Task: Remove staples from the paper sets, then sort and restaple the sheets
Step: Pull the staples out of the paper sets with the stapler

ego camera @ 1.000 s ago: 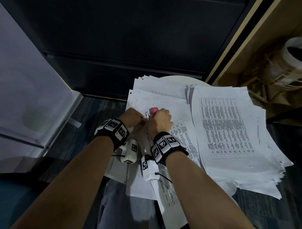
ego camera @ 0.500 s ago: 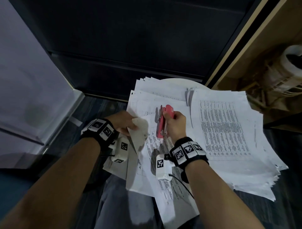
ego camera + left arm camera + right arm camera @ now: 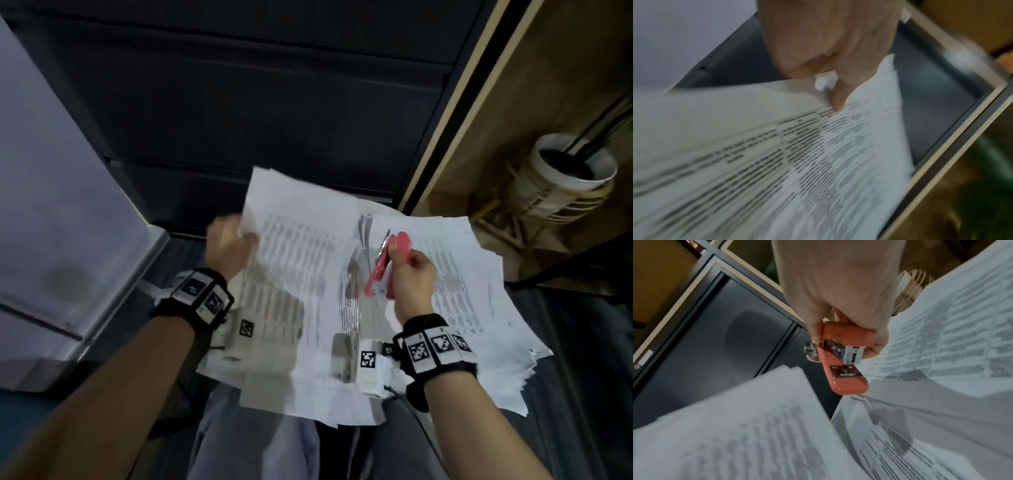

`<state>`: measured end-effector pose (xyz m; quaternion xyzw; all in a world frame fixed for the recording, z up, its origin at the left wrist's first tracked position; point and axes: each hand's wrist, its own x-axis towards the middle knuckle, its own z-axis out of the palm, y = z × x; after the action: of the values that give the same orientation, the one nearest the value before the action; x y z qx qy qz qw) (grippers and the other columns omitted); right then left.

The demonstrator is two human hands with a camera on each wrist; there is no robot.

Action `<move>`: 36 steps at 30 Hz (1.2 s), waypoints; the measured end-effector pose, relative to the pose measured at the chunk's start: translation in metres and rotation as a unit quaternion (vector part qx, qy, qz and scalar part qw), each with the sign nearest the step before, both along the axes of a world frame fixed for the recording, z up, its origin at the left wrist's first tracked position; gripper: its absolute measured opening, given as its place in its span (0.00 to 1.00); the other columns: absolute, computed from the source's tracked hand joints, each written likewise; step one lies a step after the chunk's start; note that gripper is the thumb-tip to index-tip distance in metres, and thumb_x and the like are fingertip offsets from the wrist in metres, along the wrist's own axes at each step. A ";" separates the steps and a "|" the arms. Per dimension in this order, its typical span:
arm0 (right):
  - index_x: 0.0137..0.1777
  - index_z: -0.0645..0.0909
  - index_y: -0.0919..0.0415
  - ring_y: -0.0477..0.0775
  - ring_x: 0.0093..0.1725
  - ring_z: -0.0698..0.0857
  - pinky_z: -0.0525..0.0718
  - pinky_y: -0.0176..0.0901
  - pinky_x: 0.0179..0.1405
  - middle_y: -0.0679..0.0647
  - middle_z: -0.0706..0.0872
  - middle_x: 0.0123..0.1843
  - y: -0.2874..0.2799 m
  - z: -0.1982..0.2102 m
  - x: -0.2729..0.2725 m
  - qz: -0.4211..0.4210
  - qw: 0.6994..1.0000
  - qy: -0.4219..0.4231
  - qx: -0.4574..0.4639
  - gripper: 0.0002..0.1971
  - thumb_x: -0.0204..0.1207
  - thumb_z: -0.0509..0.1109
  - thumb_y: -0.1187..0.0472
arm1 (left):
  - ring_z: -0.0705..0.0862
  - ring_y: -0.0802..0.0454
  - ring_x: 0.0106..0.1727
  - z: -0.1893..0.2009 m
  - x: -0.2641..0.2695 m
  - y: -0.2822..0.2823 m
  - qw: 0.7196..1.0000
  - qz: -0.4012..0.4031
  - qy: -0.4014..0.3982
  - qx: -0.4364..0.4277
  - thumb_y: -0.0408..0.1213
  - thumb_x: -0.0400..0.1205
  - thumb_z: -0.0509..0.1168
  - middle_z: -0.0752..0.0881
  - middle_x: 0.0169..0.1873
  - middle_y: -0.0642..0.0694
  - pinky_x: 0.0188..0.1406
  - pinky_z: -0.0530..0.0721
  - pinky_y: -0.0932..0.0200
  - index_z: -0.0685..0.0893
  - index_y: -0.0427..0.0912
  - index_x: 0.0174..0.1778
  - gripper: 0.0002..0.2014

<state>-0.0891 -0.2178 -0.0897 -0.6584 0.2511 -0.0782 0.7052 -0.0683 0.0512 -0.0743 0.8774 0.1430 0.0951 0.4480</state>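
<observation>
My left hand (image 3: 230, 247) pinches the top corner of a printed paper set (image 3: 291, 274) and holds it lifted above the lap; in the left wrist view the left hand (image 3: 830, 68) has its thumb on the paper set (image 3: 777, 162) near the corner, blurred by motion. My right hand (image 3: 409, 277) grips a red stapler (image 3: 383, 263) upright over the right pile of sheets (image 3: 479, 301). In the right wrist view the right hand (image 3: 838, 305) holds the stapler (image 3: 844, 356) with its mouth pointing down toward the paper set (image 3: 735, 434).
A dark cabinet front (image 3: 274, 102) stands ahead. A pale cabinet (image 3: 51, 205) is on the left. At right, a wooden shelf holds a white container (image 3: 568, 178). My legs (image 3: 257, 445) are under the papers.
My left hand has raised the paper set up and leftward. The right hand has carried the stapler to the right, away from the set, over the right pile.
</observation>
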 end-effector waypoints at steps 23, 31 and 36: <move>0.52 0.80 0.64 0.34 0.26 0.84 0.81 0.28 0.31 0.50 0.83 0.36 -0.118 0.076 -0.014 -0.143 0.979 -0.141 -0.028 0.04 0.80 0.69 0.64 | 0.86 0.42 0.56 0.008 0.033 -0.176 0.968 0.001 0.010 -0.250 0.23 0.77 0.66 0.88 0.54 0.37 0.51 0.82 0.57 0.87 0.31 0.56 0.12; 0.48 0.79 0.60 0.60 0.46 0.85 0.84 0.52 0.50 0.60 0.86 0.46 -0.113 0.018 -0.007 -0.046 0.990 -0.027 -0.131 0.05 0.79 0.71 0.60 | 0.85 0.39 0.58 -0.049 0.033 -0.204 0.984 -0.102 0.143 -0.043 0.30 0.77 0.62 0.87 0.57 0.40 0.57 0.84 0.50 0.80 0.40 0.62 0.16; 0.50 0.76 0.56 0.59 0.44 0.86 0.84 0.50 0.47 0.60 0.87 0.48 -0.083 -0.024 0.001 0.056 0.980 0.071 -0.177 0.04 0.81 0.69 0.61 | 0.78 0.40 0.66 -0.053 0.049 -0.130 0.941 -0.144 0.166 0.257 0.34 0.76 0.68 0.78 0.66 0.38 0.65 0.78 0.44 0.70 0.37 0.72 0.27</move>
<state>-0.0884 -0.3012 -0.1137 -0.7899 0.2455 -0.0345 0.5609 -0.0196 -0.0788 -0.1277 0.9773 0.0585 -0.0838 0.1857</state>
